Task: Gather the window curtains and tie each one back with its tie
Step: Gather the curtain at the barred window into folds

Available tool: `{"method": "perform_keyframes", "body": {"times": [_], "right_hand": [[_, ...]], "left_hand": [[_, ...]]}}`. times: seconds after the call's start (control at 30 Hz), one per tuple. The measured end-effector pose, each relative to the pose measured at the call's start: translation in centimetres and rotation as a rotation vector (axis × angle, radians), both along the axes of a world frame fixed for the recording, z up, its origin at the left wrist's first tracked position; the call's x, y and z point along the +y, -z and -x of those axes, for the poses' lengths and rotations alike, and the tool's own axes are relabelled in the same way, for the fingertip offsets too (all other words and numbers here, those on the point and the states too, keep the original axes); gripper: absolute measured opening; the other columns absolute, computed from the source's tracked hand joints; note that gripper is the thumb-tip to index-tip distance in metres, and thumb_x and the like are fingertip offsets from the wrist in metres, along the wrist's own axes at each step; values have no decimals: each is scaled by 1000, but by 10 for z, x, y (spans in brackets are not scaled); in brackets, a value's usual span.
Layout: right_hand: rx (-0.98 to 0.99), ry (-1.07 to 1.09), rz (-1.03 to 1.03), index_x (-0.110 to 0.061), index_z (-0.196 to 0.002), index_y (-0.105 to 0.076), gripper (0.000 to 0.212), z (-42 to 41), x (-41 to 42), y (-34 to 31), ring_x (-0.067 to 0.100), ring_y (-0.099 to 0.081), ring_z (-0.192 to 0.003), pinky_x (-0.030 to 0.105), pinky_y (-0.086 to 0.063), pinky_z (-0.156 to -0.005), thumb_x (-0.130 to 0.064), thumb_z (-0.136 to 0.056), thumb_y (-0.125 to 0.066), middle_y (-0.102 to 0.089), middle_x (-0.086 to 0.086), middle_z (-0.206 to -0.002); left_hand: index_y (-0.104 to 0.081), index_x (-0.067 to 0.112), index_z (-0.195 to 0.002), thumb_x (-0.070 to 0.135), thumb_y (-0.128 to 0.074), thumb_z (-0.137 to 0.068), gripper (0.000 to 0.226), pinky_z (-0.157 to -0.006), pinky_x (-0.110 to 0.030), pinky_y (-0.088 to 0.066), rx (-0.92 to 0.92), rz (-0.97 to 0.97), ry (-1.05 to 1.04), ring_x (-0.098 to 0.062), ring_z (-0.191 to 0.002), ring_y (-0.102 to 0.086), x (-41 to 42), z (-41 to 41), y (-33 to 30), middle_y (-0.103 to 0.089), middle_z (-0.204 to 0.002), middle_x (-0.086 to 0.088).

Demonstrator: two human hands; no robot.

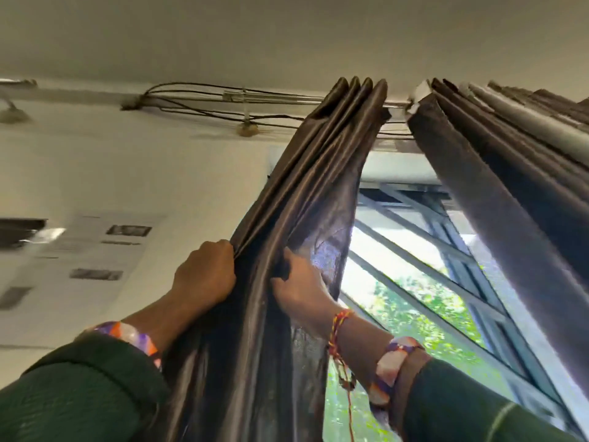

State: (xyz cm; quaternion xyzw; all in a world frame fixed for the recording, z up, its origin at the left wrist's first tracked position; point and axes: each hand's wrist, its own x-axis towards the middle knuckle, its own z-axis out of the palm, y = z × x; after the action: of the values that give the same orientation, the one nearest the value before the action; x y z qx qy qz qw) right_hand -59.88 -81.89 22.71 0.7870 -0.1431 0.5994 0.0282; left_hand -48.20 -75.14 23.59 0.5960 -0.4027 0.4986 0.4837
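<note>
A pale ceiling (287, 33) fills the top of the frame. Below it, a bundle of dark cables (197, 102) runs along the upper part of the white wall (143, 173), loosely looped at upper centre. On the left side of the frame, blurred printed sheets (95, 250) are stuck to the wall. At right centre, a dark window grille (446, 260) crosses bright glass, with green foliage (414, 314) showing behind it at lower right.

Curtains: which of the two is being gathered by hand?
The left curtain: the left hand and right hand both grip its folds. The right curtain hangs untouched.
</note>
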Motion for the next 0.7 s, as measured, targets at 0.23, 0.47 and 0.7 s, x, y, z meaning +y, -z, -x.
{"method": "perform_keyframes", "body": {"times": [0.23,0.47,0.7], "right_hand": [[55,-93,9,-19,-130,-45,47,-88,22,2,32,-58,-110,39,-48,-93,-18,-83,-50,-61,10,-119],[59,-137,-16,-23,-138,-36,60,-150,41,0,35,-62,-98,48,-54,-83,-16,-79,-47,-60,11,-116],[101,-178,-21,-18,-136,-40,60,-185,54,-7,33,-61,-100,46,-55,-83,-16,-77,-51,-60,11,-115]], "left_hand": [[-48,7,-109,13,-40,-92,20,-69,-33,-34,21,24,-66,-31,-102,-54,34,-77,12,-53,-114,-16],[-53,4,-110,5,-40,-88,26,-72,-33,-34,-15,84,-73,-36,-102,-55,52,-129,10,-55,-113,-18],[-50,6,-114,14,-40,-93,25,-72,-34,-33,44,80,-93,-37,-104,-53,63,-163,12,-54,-114,-19]]}}
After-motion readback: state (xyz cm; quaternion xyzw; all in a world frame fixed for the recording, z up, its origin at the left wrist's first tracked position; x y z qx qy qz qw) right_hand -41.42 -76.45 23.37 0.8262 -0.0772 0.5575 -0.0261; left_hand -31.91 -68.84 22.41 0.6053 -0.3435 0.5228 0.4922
